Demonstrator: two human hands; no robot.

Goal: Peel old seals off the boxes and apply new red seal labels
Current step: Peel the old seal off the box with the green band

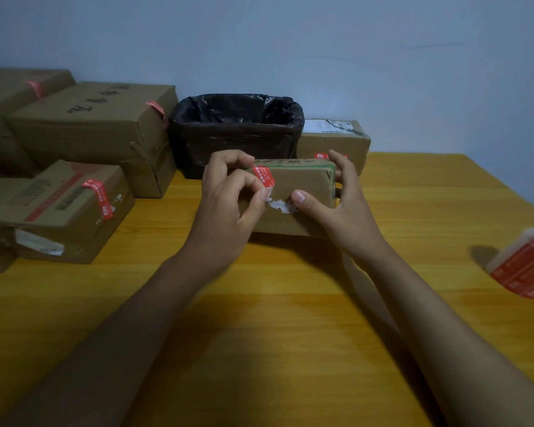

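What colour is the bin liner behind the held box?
Black, glossy plastic liner, seen in the head view.

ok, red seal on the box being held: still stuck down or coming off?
Partly off. The left hand pinches the red seal's lower end, lifted from the box; white torn residue shows below. Its upper part still lies over the top edge.

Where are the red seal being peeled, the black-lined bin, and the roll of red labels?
Red seal (264, 177), head view, on its printed red middle.
Bin (228, 143), head view, on its front wall.
Roll of labels (524, 272), head view, on its red outer side.
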